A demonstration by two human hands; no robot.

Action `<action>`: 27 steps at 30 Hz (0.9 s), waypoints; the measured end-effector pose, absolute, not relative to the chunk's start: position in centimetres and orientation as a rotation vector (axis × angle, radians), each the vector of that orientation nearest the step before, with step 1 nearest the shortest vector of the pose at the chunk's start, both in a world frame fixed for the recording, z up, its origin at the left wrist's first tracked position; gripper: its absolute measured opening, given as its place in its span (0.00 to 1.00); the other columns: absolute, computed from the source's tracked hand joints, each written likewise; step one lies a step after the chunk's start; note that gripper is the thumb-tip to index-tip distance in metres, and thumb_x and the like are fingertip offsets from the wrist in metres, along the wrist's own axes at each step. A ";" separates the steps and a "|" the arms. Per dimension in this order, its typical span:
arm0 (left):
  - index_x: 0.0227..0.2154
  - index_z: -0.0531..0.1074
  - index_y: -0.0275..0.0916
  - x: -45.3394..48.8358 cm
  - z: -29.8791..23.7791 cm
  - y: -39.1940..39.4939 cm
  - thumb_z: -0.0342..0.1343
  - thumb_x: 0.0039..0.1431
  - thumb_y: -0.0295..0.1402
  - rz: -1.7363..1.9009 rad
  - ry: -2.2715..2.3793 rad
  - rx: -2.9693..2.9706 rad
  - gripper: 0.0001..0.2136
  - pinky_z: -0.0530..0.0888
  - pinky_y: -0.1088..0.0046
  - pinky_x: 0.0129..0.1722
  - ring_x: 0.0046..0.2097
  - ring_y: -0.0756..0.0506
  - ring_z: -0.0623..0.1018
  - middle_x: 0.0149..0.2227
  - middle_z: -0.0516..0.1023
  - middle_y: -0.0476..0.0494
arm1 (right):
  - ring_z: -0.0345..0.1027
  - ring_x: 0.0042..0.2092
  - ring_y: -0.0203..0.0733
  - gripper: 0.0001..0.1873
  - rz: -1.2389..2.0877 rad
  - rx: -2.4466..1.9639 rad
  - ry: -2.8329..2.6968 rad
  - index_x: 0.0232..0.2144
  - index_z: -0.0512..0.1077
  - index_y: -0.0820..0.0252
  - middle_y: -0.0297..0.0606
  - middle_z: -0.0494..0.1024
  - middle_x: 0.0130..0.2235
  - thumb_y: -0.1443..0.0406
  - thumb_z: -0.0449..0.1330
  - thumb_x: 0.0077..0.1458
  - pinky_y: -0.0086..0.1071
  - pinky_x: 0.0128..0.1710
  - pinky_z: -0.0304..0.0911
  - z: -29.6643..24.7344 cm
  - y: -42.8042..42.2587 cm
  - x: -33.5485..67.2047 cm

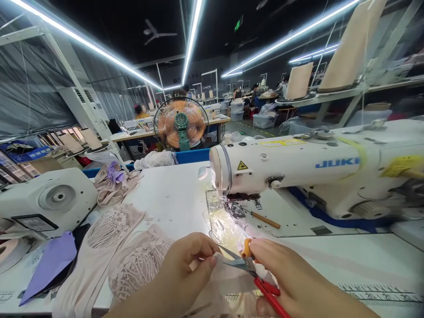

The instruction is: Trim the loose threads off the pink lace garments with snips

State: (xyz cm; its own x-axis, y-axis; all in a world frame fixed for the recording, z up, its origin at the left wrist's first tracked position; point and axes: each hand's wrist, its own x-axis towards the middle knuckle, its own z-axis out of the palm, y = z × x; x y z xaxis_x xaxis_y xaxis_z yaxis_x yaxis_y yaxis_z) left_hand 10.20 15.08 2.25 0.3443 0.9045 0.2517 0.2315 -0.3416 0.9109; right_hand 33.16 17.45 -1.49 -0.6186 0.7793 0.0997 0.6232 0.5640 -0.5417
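My left hand (180,271) pinches the edge of a pale, thin piece of fabric (228,279) between thumb and fingertips. My right hand (293,271) grips a pair of scissors (244,263) with red handles. Their blades are apart and point left, close to my left fingertips. A small orange piece (245,248) shows at my right fingers; I cannot tell what it is. Beige garments with lace cups (137,265) lie to the left of my left hand. The lower part of the fabric is partly hidden by my hands.
A white sewing machine (298,163) stands ahead to the right, its needle area lit. A wooden-handled tool (265,219) lies on its bed. Another machine (49,198) and purple paper (51,269) are at left. A fan (181,123) stands beyond the table.
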 end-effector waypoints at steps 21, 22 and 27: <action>0.21 0.62 0.37 10.9 2.4 15.4 0.56 0.51 0.30 1.039 1.054 1.572 0.08 0.65 0.73 0.32 0.32 0.49 0.68 0.30 0.71 0.43 | 0.56 0.25 0.41 0.16 0.685 -1.217 -2.480 0.22 0.54 0.55 0.33 0.68 0.26 0.58 0.57 0.51 0.30 0.24 0.45 -1.0 16.6 33.5; 0.21 0.62 0.37 10.9 2.4 15.4 0.56 0.50 0.30 1.042 1.060 1.557 0.08 0.65 0.73 0.32 0.32 0.49 0.68 0.31 0.71 0.43 | 0.56 0.25 0.40 0.16 0.664 -1.209 -2.477 0.22 0.53 0.55 0.32 0.68 0.25 0.58 0.57 0.52 0.30 0.24 0.45 -1.3 16.7 33.6; 0.21 0.63 0.37 11.0 2.2 15.5 0.57 0.50 0.30 1.057 1.070 1.504 0.08 0.66 0.73 0.34 0.33 0.49 0.69 0.31 0.71 0.44 | 0.59 0.26 0.43 0.20 0.608 -1.252 -2.487 0.21 0.53 0.55 0.34 0.69 0.25 0.54 0.56 0.56 0.31 0.25 0.47 -2.8 16.8 33.8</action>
